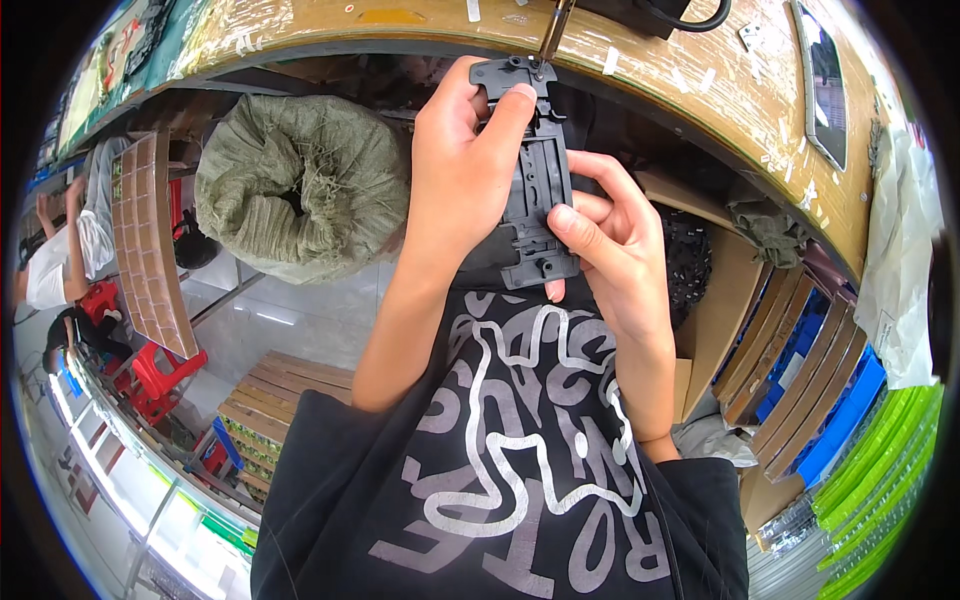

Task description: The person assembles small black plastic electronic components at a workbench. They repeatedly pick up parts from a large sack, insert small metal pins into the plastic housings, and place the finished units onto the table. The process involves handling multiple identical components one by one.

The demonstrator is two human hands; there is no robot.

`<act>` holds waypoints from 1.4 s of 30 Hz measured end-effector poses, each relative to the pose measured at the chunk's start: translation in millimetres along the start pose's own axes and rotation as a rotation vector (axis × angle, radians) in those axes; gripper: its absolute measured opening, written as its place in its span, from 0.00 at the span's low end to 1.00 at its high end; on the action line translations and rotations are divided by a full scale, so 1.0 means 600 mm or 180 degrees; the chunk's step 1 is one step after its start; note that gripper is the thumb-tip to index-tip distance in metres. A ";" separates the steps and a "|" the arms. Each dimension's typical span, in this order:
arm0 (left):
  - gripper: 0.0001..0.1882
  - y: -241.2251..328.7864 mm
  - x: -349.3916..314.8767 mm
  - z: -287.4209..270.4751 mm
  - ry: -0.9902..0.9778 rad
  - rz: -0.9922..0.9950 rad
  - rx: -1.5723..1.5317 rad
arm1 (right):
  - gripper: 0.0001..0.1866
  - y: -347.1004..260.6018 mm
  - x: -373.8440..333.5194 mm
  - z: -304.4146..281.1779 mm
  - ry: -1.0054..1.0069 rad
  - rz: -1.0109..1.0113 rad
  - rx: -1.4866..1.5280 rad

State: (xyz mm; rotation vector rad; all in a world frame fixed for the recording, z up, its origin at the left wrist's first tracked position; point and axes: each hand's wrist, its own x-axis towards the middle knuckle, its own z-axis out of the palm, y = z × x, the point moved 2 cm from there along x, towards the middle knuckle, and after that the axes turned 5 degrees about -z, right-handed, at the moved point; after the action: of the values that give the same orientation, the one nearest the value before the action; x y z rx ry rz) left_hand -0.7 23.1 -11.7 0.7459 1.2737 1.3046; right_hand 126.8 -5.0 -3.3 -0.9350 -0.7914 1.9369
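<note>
Between both hands I hold a long black plastic part [540,190] with slots, ribs and small screw bosses, upright just in front of the workbench edge. My left hand [465,160] grips its upper half, the thumb pressed on the face near the top end. Lower down, my right hand [615,230] is closed around the right edge, its thumb on the front and fingers behind. A thin metal driver shaft [555,32] comes down from the top of the view, its tip at the part's upper right corner. What holds the driver is out of view.
The wooden workbench [400,38] crosses the top, with a phone-like flat device [824,85] at right. A green woven sack [300,190] stands below at left. Cardboard and blue boxes [800,370] are stacked at right. Another person [60,260] sits far left, near red stools [165,370].
</note>
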 end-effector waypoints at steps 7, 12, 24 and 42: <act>0.05 -0.005 -0.005 0.002 0.0040 -0.0036 -0.0177 | 0.19 -0.001 -0.004 0.000 0.0041 0.0015 -0.0002; 0.04 -0.003 0.001 0.002 0.0033 -0.0006 -0.0099 | 0.18 -0.004 0.000 -0.003 -0.0058 0.0036 0.0073; 0.15 -0.096 0.008 -0.052 0.0299 -0.0261 0.1571 | 0.20 0.062 0.004 -0.103 0.0497 0.0360 -0.1292; 0.13 -0.286 0.083 -0.622 0.1412 -0.1151 0.4584 | 0.33 0.259 -0.247 -0.696 0.4080 0.0047 -0.0728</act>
State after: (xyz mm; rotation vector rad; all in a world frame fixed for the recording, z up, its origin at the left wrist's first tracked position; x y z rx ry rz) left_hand -316.1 -54.3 -268.5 1.0967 2.5712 0.0481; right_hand 469.0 -131.3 -299.2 -1.9623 -0.2052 0.8821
